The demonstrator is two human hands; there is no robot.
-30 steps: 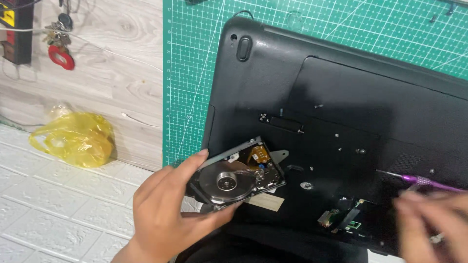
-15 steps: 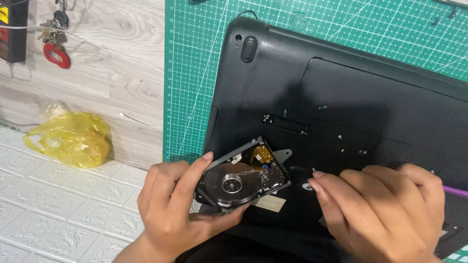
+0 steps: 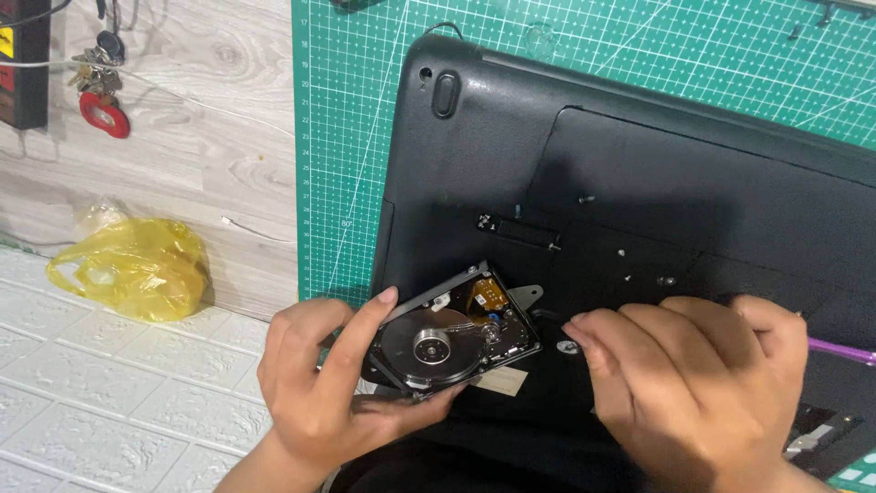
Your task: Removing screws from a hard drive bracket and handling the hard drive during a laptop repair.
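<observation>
Right now your left hand (image 3: 319, 383) grips an opened hard disk drive (image 3: 452, 340), fingers curled under its lower side and the forefinger laid along its left edge, holding it tilted just above the near-left corner of the upturned black laptop (image 3: 639, 210). Your right hand (image 3: 693, 383) is loosely curled, fingertips pointing at the drive's right edge and just beside it; a purple tool handle (image 3: 839, 350) pokes out behind that hand, though you can't tell from here whether the hand actually clasps it.

With its cover off, the drive is delicate: the mirror-bright platter and the thin actuator arm would likely be marred by a touch. The body is a stiff metal frame, probably dense for its size, so the rim and the underside are the safe places to hold, as your left hand does now. The amber flex piece looks soft and easily creased.

The laptop's base is matte, hard plastic with small screw holes and a recessed bay. Under it lies a green gridded cutting mat (image 3: 347, 137) on the wood-grain surface (image 3: 210, 164), with a crumpled yellow plastic bag (image 3: 132, 267) at left.
</observation>
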